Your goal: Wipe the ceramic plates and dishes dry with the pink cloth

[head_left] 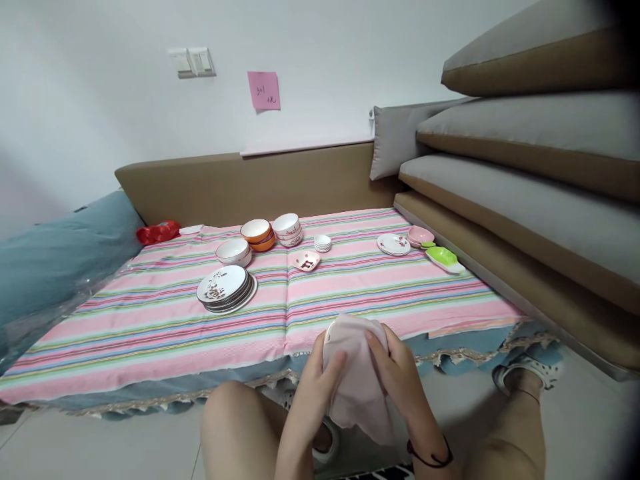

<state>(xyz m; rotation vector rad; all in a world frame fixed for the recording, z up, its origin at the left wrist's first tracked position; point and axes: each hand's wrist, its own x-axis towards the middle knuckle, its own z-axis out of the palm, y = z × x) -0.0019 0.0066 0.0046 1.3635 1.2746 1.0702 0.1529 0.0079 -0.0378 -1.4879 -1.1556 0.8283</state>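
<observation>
Both my hands hold a pale pink cloth [356, 373] wrapped over a small white dish [330, 331], whose rim shows at the cloth's upper left. My left hand [320, 377] grips it from the left with the thumb pressed on the cloth. My right hand [397, 370] closes over the cloth from the right. They hover at the near edge of a low surface covered by a pink striped cloth [150, 333]. A black band circles my right wrist.
On the striped cloth lie a stack of patterned plates [225, 288], a white bowl [233, 252], orange bowls [257, 233], white bowls [287, 228], tiny cups [323, 242], a small pink dish [307, 261], small plates [393, 244], a pink bowl [420, 235], a green dish [444, 257]. Cushions [525, 167] are stacked at right.
</observation>
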